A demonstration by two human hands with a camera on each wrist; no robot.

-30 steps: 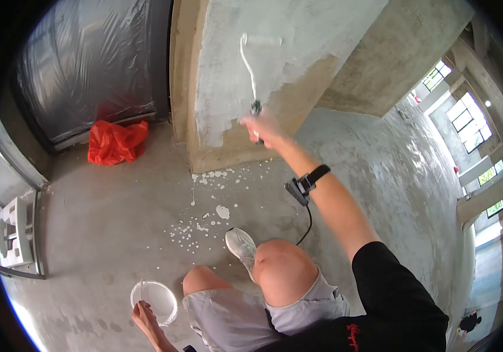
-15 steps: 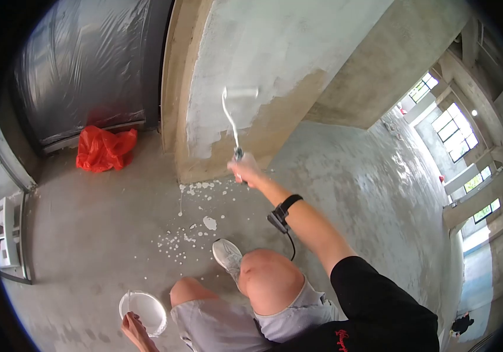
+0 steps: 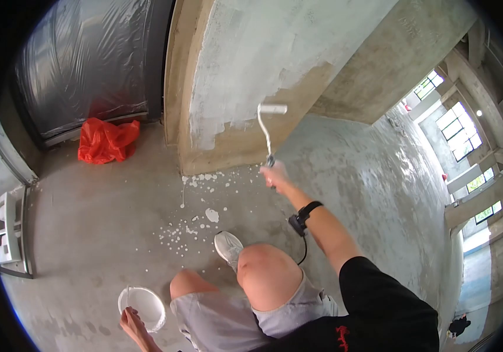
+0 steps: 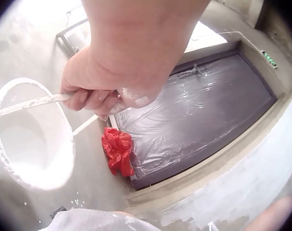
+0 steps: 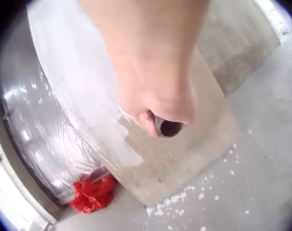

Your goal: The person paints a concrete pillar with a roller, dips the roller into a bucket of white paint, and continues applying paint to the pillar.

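Pillar [image 3: 251,64] stood ahead of the person. Left of it was the panel [image 3: 96,64], with the bag [image 3: 107,141] on the floor [image 3: 87,229] at its foot. Paint spots [image 3: 211,215] lay on the floor between pillar and shoe [image 3: 228,246]. Paint roller [image 3: 274,109], in right hand [image 3: 275,175], was before the pillar's lower part; contact could not be judged. Bucket [image 4: 61,144] was left of the left knee [image 3: 194,283], left hand [image 3: 136,327] on its handle [image 4: 40,101]. Windows [image 3: 460,131]: far right.
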